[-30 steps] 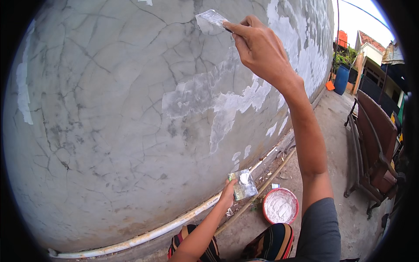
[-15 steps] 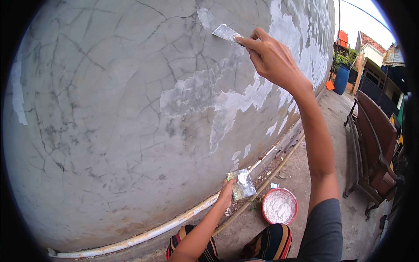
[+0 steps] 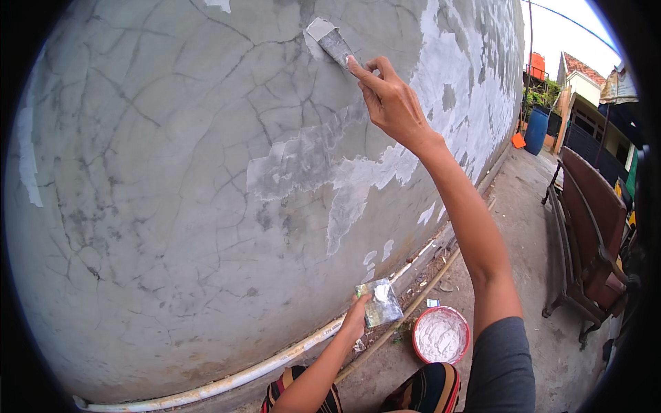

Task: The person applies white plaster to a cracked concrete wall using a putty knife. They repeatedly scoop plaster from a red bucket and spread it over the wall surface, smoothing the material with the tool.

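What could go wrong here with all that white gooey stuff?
The white blob might slide off the flat plate if the left hand tips it. The scraper could slip, since the right hand seems to hold it just by its end. And the knee looks close enough to bump the red-rimmed tub.

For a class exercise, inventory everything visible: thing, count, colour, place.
wall: 1, grey, left and centre
putty knife: 1, grey, upper centre
flat plate: 1, greyish, lower centre
tub of white paste: 1, red, on ground
packet: 1, whitish, by tub
pipe: 1, white, wall's foot
pole: 1, tan, beside pipe
bench: 1, brown, right
barrel: 1, blue, upper right
tank: 1, orange, beyond barrel
plants: uncounted, green, behind barrel
house: 1, cream, upper right
right hand: 1, bare, on knife
left hand: 1, bare, on plate
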Tool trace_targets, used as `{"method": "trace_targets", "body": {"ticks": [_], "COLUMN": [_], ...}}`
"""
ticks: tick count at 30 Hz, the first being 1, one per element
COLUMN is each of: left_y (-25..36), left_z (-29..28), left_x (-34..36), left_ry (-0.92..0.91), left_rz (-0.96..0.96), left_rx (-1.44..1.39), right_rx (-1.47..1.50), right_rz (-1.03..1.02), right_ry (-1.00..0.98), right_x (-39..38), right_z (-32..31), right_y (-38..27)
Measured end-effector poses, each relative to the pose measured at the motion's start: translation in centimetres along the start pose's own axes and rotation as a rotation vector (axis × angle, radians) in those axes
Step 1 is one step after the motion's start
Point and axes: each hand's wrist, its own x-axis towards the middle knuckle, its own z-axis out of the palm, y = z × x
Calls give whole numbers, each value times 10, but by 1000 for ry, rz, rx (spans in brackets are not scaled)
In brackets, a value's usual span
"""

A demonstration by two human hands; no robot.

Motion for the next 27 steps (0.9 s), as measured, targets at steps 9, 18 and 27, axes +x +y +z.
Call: {"method": "trace_targets", "body": {"ticks": [9,18,27], "left_y": [-1,-9,1], "left_z": [-9,-9,-6], "left_x": [4,11,1], "left_ry": [13,-16,21], "left_rz": [10,25,8], "left_rx": [0,-17,-4], "right_rx": [-313,-437,-335], "right_rz": [-146,-195,-101], "right_ry": [-102,-140,-136], "right_x": [40,49,35], "right_z": [-73,-57,-72], "right_y": [-22,-16,-2]}}
